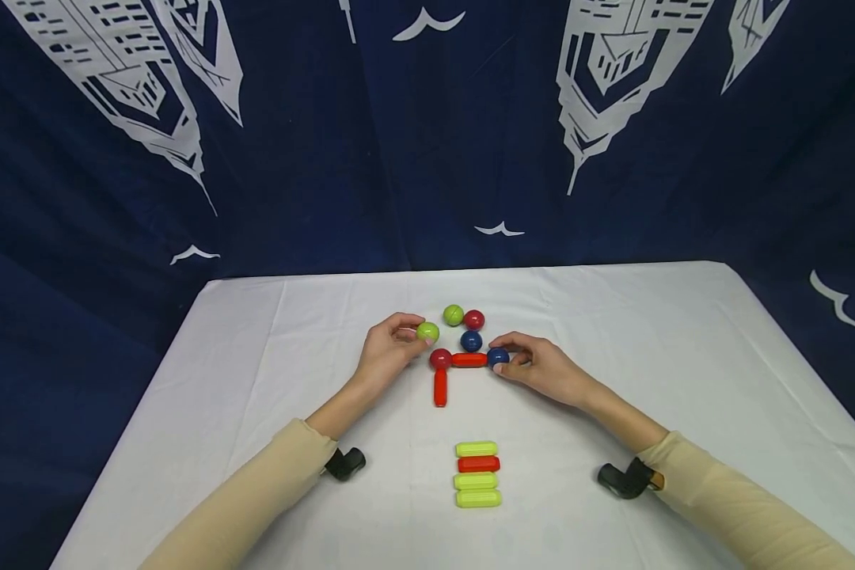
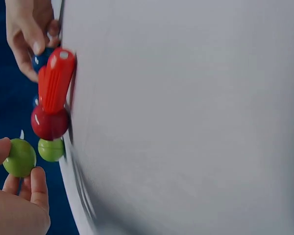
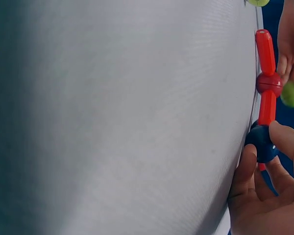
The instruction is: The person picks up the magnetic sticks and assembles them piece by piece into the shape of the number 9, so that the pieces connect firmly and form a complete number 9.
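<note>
Both hands are curled in pinches: the left hand (image 1: 385, 352) holds a green ball (image 1: 427, 332) just above the worktop (image 1: 256, 356), and the right hand (image 1: 541, 368) grips the blue ball (image 1: 498, 357) ending the horizontal red rod (image 1: 469, 360). That rod meets a red ball (image 1: 440, 358) with a second red rod (image 1: 439, 387) below, seemingly joined. Three loose balls (image 1: 471, 341) and four spare rods (image 1: 477, 473) remain, so building looks barely begun.

We see a white tablecloth (image 1: 256, 380) backed by a navy curtain (image 1: 413, 142) with white prints. At the cloth's near middle lies a stack of bars: yellow (image 1: 476, 449), red (image 1: 479, 464), yellow (image 1: 476, 480), yellow (image 1: 479, 498). Farther back lie loose green (image 1: 453, 315), red (image 1: 473, 320) and blue (image 1: 471, 341) balls.
</note>
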`<state>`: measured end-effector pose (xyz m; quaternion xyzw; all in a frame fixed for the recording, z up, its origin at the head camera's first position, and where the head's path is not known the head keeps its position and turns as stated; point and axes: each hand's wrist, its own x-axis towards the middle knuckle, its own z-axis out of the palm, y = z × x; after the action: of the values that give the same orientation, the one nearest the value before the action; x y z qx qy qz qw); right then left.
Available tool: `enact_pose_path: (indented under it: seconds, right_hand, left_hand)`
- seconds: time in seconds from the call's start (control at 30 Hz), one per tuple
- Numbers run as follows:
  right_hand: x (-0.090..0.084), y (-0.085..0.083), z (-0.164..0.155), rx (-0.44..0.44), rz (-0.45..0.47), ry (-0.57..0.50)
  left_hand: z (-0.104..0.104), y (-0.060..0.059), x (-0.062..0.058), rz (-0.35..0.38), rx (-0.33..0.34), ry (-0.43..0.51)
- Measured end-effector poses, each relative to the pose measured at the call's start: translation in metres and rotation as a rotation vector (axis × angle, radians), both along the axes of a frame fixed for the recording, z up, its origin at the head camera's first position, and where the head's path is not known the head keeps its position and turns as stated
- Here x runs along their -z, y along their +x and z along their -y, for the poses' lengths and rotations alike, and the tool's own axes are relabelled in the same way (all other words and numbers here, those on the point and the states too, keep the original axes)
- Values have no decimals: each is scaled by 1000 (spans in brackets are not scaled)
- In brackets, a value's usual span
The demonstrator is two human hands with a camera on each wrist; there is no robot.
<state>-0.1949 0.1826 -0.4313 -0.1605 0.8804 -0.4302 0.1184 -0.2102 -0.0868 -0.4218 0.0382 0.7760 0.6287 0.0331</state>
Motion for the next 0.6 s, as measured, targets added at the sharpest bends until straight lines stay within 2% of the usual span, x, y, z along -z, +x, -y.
enact_pose_path:
  seconds: [0.3, 0.6]
  right_hand:
    - [0, -1, 0, -5, -4, -5]
    - [0, 0, 0, -4, -3, -9]
  left_hand:
    - [15, 40, -4, -122, 76, -132]
    - [20, 67, 0, -48, 197, -154]
